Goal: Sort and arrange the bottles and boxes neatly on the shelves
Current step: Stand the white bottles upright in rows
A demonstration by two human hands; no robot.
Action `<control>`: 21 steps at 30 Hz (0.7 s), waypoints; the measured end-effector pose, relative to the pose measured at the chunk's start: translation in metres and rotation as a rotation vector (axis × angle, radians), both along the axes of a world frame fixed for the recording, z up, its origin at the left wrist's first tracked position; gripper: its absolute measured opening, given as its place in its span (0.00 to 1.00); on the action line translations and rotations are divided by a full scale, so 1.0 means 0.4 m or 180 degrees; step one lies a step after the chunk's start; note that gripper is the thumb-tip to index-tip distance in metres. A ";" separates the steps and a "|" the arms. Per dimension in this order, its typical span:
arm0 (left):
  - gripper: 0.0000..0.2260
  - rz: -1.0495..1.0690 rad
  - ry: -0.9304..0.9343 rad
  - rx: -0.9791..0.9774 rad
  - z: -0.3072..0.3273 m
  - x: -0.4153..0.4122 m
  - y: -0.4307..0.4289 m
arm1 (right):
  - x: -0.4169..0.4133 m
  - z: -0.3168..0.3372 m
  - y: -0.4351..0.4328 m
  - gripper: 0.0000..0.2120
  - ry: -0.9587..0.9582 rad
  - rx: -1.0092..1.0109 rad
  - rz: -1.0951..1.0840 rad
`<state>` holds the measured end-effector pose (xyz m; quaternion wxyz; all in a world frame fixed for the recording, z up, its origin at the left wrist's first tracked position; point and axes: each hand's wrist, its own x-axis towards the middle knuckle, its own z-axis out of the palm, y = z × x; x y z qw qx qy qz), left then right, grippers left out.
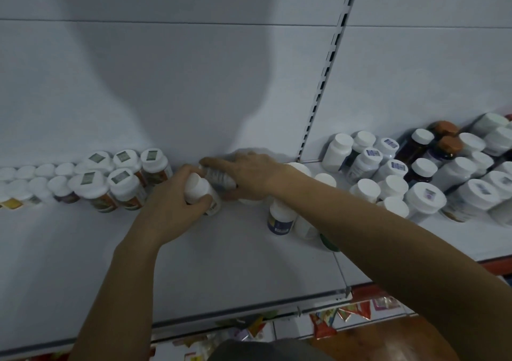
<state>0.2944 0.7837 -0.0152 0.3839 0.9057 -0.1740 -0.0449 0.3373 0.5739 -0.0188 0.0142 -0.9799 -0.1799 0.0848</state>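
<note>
gripping two bottles at the back of the shelf

both hands meet near the back panel (pixel 194 83) of a white shelf (pixel 221 263), each with a bottle. the left grip (pixel 174 197) is curled round a white-capped bottle (pixel 197 187), fingers wrapped about its body and the cap showing above them; the bottle leans a little and sits low over the shelf, though whether its base touches cannot be told. the right grip (pixel 249 173) reaches in from the right and clasps a grey-labelled bottle (pixel 219 178) that lies tilted on its side, fingers over the top and thumb beneath. the two bottles are just beside each other, the grey-labelled one behind.

to the left, a double row of bottles (pixel 91 183) stands upright along the back panel, white caps up, several with square stickers on top. under the right forearm a small cluster stands, among it a blue-labelled bottle (pixel 280 219). beyond the slotted upright (pixel 329 64), the next bay carries a loose crowd of white bottles (pixel 426 183), with dark amber bottles (pixel 450 144) capped in orange towards the back. coloured packets (pixel 357 309) show below the shelf's front edge.
</note>
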 end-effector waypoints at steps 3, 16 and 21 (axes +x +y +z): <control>0.15 0.0053 0.0020 -0.0052 0.000 -0.006 0.006 | 0.007 -0.015 -0.005 0.32 -0.0135 0.0174 -0.0074; 0.16 0.0231 -0.0504 -0.0977 0.112 -0.016 -0.090 | -0.098 0.242 -0.182 0.29 -0.1298 0.1333 -0.0302; 0.18 -0.0213 -0.0685 -0.1263 0.200 -0.039 -0.282 | -0.270 0.298 -0.388 0.27 -0.1702 0.1510 -0.1116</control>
